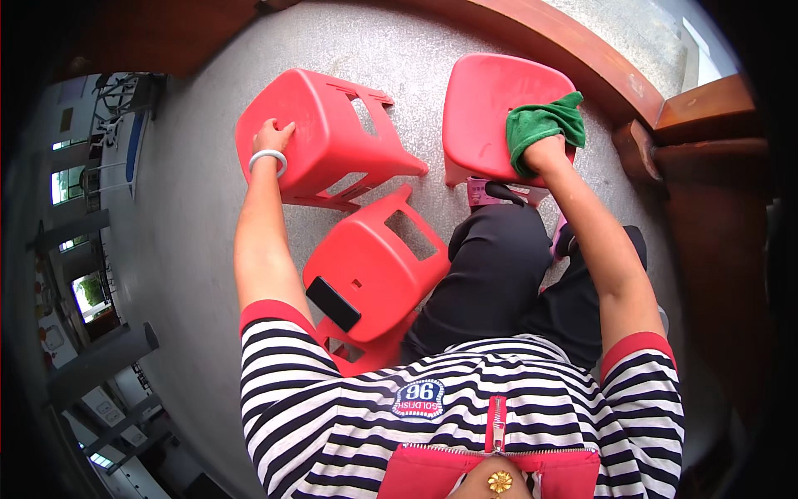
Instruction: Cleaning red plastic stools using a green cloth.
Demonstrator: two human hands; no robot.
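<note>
On the seat of a red plastic stool (299,156) at the upper left rests my left hand (273,136), with a pale bangle at the wrist; it holds no object. My right hand (547,153) has a green cloth (541,122) bunched in and around it, against the seat of another red plastic stool (477,112) at the upper right. The cloth hides most of the right fingers. Nearer to me, a smaller red plastic stool (380,274) bears a black smartphone (333,304) lying flat near its left edge.
Speckled grey floor (193,249) surrounds the stools. A curved brown wooden beam (580,37) runs along the top right, with wooden furniture (711,187) at the right. My legs and pink footwear are close to the right-hand stool. Windows and equipment stand far left.
</note>
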